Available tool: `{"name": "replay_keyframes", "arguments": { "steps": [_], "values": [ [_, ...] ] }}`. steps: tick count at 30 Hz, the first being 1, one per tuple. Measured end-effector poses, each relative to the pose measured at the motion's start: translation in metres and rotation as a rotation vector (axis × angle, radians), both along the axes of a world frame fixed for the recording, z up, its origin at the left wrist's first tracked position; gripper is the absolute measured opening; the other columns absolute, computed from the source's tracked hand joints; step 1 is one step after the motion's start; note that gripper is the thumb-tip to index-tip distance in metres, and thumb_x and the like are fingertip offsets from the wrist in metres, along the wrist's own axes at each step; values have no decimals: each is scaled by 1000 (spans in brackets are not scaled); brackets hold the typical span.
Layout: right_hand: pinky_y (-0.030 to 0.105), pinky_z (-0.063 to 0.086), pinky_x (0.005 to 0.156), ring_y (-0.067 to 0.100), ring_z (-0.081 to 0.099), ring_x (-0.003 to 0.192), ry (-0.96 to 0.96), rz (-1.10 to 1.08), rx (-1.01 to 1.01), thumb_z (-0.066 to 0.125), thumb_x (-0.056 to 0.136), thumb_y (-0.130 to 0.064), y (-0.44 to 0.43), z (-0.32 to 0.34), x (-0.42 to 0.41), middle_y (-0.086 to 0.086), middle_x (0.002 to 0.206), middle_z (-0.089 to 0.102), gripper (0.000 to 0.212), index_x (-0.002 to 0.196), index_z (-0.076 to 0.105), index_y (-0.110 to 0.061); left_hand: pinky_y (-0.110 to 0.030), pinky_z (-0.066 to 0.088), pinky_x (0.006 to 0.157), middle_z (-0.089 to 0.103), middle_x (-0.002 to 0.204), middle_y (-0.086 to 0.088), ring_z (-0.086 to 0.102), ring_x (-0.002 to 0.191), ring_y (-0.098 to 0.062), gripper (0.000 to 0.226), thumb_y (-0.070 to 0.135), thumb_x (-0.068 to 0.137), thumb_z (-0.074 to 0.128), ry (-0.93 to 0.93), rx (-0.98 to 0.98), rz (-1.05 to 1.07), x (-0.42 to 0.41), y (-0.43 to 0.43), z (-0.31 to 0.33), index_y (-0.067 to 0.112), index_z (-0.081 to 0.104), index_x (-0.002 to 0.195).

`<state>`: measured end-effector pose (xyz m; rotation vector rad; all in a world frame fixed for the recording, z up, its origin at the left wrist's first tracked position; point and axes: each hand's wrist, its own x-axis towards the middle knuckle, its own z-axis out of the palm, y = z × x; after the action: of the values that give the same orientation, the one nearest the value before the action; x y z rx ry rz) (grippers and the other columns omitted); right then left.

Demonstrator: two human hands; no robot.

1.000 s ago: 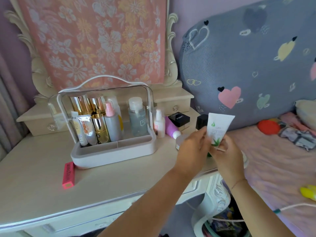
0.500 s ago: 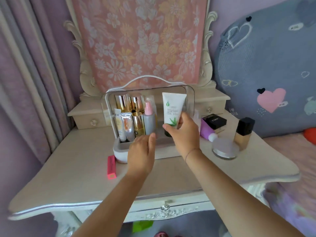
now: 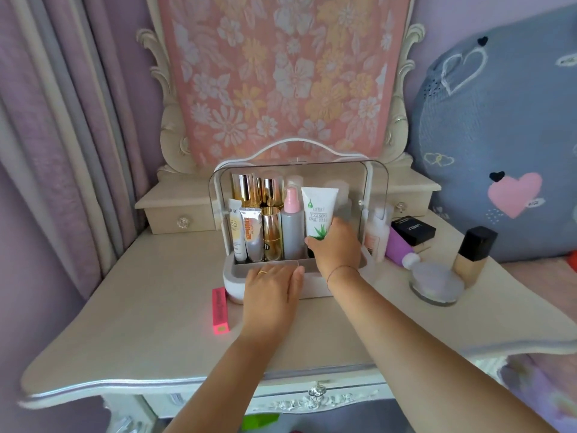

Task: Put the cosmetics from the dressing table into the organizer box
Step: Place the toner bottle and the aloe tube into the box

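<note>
The white organizer box (image 3: 233, 278) with a clear cover and handle stands mid-table, holding gold bottles, tubes and a pink-capped spray bottle (image 3: 292, 226). My right hand (image 3: 335, 245) grips a white aloe tube (image 3: 318, 214) upright inside the box, just right of the spray bottle. My left hand (image 3: 271, 287) rests flat on the box's front rim, fingers together, holding nothing. On the table outside the box lie a pink lipstick box (image 3: 220, 310), a purple tube (image 3: 399, 248), a black compact (image 3: 412, 229), a foundation bottle (image 3: 473, 256) and a round jar (image 3: 435, 284).
The dressing table (image 3: 156, 339) has a mirror behind covered by a floral cloth (image 3: 281, 79). Small drawers (image 3: 178, 210) flank the box. Curtains hang at the left. A blue heart-print headboard (image 3: 499, 135) and a bed lie to the right.
The view swung left from the bed side to the box. My right hand carried the aloe tube from the table's right edge into the box. My left hand let go and settled on the box rim.
</note>
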<state>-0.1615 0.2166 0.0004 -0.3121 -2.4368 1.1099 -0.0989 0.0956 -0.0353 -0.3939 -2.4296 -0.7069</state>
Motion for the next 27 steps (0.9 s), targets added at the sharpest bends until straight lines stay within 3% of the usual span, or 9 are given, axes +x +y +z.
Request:
{"name": "replay_keyframes", "arguments": {
  "steps": [3, 5, 10, 13, 17, 19, 23, 27],
  "values": [
    [33, 45, 65, 32, 64, 101, -9, -28, 30, 73, 79, -18, -3, 1, 0, 12, 111, 64, 44, 110, 44, -8, -33, 31, 64, 41, 55, 8, 38, 57, -17, 36, 29, 96, 39, 16, 19, -12, -2, -1, -2, 22, 37, 60],
    [33, 44, 67, 33, 66, 96, -1, -35, 19, 70, 82, -12, -2, 1, 0, 13, 105, 66, 40, 111, 42, -8, -34, 33, 65, 48, 55, 4, 44, 58, -21, 41, 34, 97, 33, 7, 19, -9, -3, -1, -3, 18, 43, 60],
    [30, 39, 68, 31, 63, 95, -76, -35, 79, 64, 87, -13, 5, 3, -3, 14, 101, 66, 29, 111, 50, -4, -36, 35, 68, 56, 58, 0, 51, 62, -24, 49, 40, 95, 26, 0, -6, -1, -4, -2, -4, 14, 52, 63],
    [30, 40, 67, 29, 58, 82, -132, -11, 101, 63, 87, -15, 8, 6, -8, 15, 87, 61, 15, 94, 54, -5, -38, 37, 69, 57, 60, -1, 53, 64, -25, 49, 40, 95, 26, -4, -1, -8, -3, -3, -5, 14, 53, 64],
    [28, 36, 61, 25, 46, 68, -165, -7, 165, 60, 88, -19, 9, 6, -11, 10, 74, 50, 17, 78, 49, -11, -37, 37, 68, 56, 58, -1, 52, 62, -25, 49, 40, 95, 26, 7, -2, -10, -3, -2, -4, 14, 50, 62],
    [28, 36, 61, 28, 49, 69, -165, -12, 178, 57, 90, -22, 10, 6, -10, 12, 75, 53, 18, 78, 53, -9, -35, 36, 66, 55, 57, -1, 52, 61, -25, 45, 39, 95, 27, 19, 0, -10, -3, -2, -4, 17, 46, 61],
    [28, 38, 64, 31, 62, 84, -96, -5, 141, 53, 94, -30, 13, 5, -8, 12, 90, 67, 25, 94, 65, -7, -35, 35, 65, 54, 56, -1, 51, 60, -25, 42, 38, 95, 29, 17, 3, -9, -3, -2, -3, 19, 43, 60],
    [28, 36, 63, 26, 53, 74, -75, -17, 153, 52, 94, -31, 14, 5, -9, 12, 90, 68, 26, 91, 64, -9, -35, 35, 64, 54, 56, -1, 51, 60, -25, 42, 38, 95, 30, 14, 1, -6, -3, -2, -3, 18, 45, 61]
  ]
}}
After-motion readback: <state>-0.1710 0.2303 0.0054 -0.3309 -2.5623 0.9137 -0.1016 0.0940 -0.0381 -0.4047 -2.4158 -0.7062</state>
